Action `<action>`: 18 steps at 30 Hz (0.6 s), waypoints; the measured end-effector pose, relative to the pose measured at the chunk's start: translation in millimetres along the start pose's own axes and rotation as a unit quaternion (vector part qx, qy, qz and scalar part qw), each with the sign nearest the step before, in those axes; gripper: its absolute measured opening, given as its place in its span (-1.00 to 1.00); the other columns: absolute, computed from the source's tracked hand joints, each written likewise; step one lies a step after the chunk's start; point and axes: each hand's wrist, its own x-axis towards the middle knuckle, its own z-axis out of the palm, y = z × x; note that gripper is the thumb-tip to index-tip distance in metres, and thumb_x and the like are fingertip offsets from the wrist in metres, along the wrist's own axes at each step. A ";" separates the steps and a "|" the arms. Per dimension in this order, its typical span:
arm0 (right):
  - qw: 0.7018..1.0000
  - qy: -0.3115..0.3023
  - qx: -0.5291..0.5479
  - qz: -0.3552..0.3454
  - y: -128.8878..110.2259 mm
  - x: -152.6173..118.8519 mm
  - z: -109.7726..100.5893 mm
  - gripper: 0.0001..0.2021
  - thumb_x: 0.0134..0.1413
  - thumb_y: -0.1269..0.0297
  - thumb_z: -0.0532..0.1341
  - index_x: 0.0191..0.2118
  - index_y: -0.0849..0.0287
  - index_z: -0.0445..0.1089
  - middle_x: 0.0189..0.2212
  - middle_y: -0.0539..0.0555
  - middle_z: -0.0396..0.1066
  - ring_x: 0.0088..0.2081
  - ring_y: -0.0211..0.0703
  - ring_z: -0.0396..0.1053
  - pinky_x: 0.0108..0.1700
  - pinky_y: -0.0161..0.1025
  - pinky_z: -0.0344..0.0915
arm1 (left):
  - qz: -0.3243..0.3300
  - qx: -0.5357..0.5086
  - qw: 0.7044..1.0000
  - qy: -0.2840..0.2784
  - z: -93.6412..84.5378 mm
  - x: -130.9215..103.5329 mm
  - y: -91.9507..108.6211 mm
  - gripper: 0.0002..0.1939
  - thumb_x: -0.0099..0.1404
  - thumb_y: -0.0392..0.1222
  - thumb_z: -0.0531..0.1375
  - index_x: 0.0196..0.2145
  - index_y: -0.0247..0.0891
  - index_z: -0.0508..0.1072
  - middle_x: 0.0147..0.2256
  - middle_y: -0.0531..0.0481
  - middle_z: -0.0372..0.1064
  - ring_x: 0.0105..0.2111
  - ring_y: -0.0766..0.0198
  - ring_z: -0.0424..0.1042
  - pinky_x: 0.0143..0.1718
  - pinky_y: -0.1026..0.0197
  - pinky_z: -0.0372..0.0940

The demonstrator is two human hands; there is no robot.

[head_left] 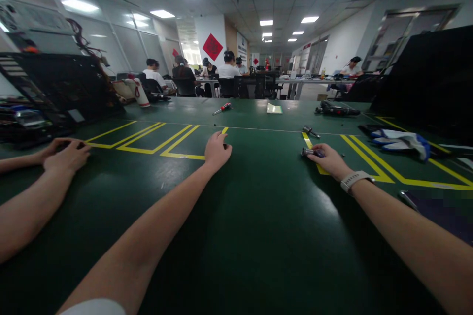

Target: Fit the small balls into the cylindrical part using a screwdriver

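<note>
Metal fitting (pixel 307 152), a small cylinder with a shiny end, is gripped in the fingertips of a person's right hand (pixel 328 158) above yellow tape (pixel 324 171) on a dark green tabletop (pixel 258 236). The fingers cover its far end, and its finer shape is hard to make out. The underside of the left hand (pixel 217 152) is hidden; whether it grips the small dark spot by its thumb cannot be told. That arm reaches forward, fingers bent, thumb toward the right. The right forearm angles in from the lower right, a pale banded watch (pixel 356 181) at its wrist.

Just beyond the held cylinder lies a second metal piece (pixel 311 132), slim and jointed-looking. Farther back sit a red-handled screwdriver (pixel 222 109), a pale flat card (pixel 274 108) and a black tool (pixel 336 110), its details blurred. White-and-blue fabric gloves (pixel 401 141) lie crumpled at right. At left, a co-worker's hands (pixel 68 153) meet near the tape, their arms cut off by the frame.
</note>
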 end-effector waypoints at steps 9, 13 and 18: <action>0.988 -0.117 0.022 -0.100 -30.5 -61.6 -2.7 -0.72 0.02 0.13 0.13 -0.17 0.14 0.34 -0.22 0.09 0.40 -0.22 -0.08 0.38 -0.19 -0.12 0.29 | 0.182 -0.156 0.945 -0.224 -40.5 -72.4 76.7 -0.51 0.23 -0.09 0.10 0.10 -0.23 0.21 0.16 -0.14 0.09 0.13 0.09 0.16 0.09 0.01 0.17; 0.970 -0.184 0.046 -0.151 -45.9 -102.3 -3.5 -0.78 0.08 0.18 0.11 -0.17 0.15 0.30 -0.20 0.06 0.40 -0.18 -0.12 0.37 -0.11 -0.10 0.28 | 0.190 -0.183 0.914 -0.308 -54.2 -96.1 99.2 -0.36 0.16 -0.02 0.17 0.16 -0.20 0.11 0.21 -0.17 -0.01 0.17 0.02 0.09 0.10 -0.06 0.14; 0.952 -0.238 0.079 -0.178 -60.2 -150.4 -4.4 -0.83 0.11 0.26 0.10 -0.17 0.13 0.29 -0.24 0.03 0.42 -0.21 -0.17 0.40 -0.16 -0.14 0.33 | 0.254 -0.190 0.879 -0.356 -71.6 -116.7 105.0 -0.58 0.20 -0.21 0.14 0.04 -0.25 0.25 -0.01 -0.13 0.31 -0.01 0.13 0.30 0.02 0.03 0.22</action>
